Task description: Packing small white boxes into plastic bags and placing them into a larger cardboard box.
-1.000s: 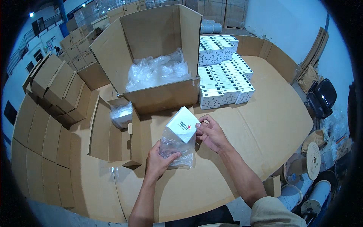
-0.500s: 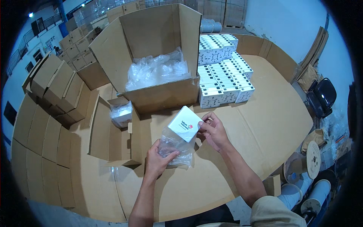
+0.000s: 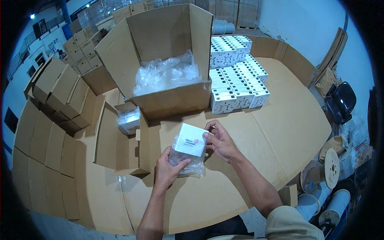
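A small white box (image 3: 191, 138) with a printed emblem sits partly inside a clear plastic bag (image 3: 188, 165), its upper part sticking out. My left hand (image 3: 168, 168) is closed around the bag and the lower part of the box, thumb lying across the front. The box's right edge is pinched between the thumb and fingers of my right hand (image 3: 219, 140). To the left stands an open cardboard carton (image 3: 122, 152), with a plastic-wrapped white box (image 3: 129, 121) in its far end.
Behind my hands stands a large open carton (image 3: 172, 102) full of clear plastic bags (image 3: 168, 74). Stacked white boxes (image 3: 236, 86) fill the table beside it. Brown cartons (image 3: 44, 160) line the left side. Cable reels (image 3: 331, 170) and a black chair (image 3: 340, 103) are off to the right.
The white box has moved down and left, deeper into the plastic bag, and turned more upright. My right hand moved with it, while my left hand stayed nearly in place.
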